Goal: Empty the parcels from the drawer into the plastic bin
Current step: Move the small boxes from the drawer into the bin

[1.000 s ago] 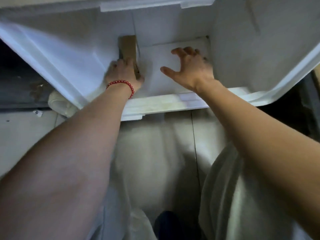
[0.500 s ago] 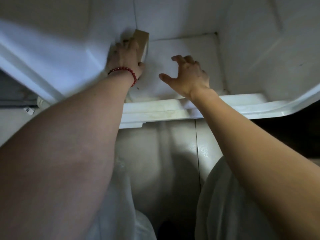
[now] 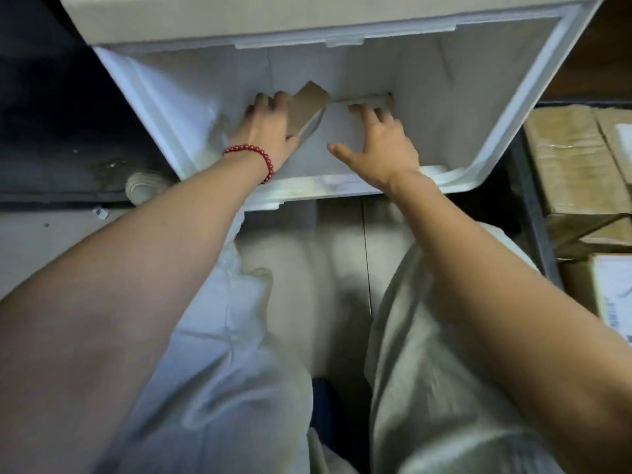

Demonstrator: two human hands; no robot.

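I count 2 parcels in the white drawer [image 3: 325, 188]. My left hand [image 3: 270, 128] grips a brown cardboard parcel [image 3: 307, 102], tilted near the left wall. My right hand [image 3: 383, 142] lies spread on a flat white parcel [image 3: 338, 128] on the drawer floor. Neither is out, and I see no plastic bin, so I judge the emptying unfinished.

Reads as a parcel storeroom. Taped cardboard boxes [image 3: 574, 165] stacked just right of the white drawer [image 3: 506, 107], the nearest bearing a printed label [image 3: 617, 302]. Pale tiled floor [image 3: 338, 241] below the drawer, dark unit [image 3: 68, 131] to its left, flat cardboard [image 3: 273, 12] across its top. Dim light.
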